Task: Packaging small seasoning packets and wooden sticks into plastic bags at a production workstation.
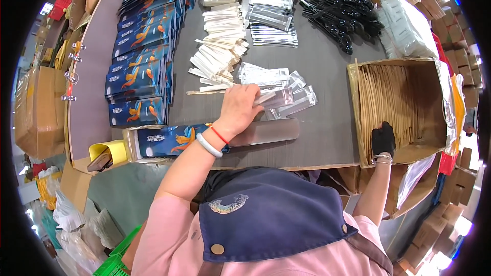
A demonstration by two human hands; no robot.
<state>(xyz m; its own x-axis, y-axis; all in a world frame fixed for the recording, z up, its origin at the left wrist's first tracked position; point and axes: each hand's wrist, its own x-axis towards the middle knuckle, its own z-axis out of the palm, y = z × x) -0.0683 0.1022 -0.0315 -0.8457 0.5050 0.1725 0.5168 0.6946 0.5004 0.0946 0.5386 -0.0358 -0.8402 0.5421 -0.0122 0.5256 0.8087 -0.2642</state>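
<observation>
My bare left hand [239,106], with a red string and a pale bangle at the wrist, is over the middle of the table. Its fingers are closed on the near end of a clear plastic packet [277,98]. More clear packets [263,75] lie fanned out around it. A thin wooden stick [204,92] lies left of these fingers, beside a pile of slim white paper strips [219,53]. My right hand [382,139], in a black glove, reaches into a cardboard box [356,115] of long thin wooden sticks [391,89]. Its fingers look bent together against the sticks; what they hold is hidden.
Stacked blue pouches [138,74] with an orange bird stand at the left. A box of such pouches [171,141] and a clear sleeve [266,132] lie along the near edge. Black plastic spoons [345,13] and silvery packets [273,35] sit farther back.
</observation>
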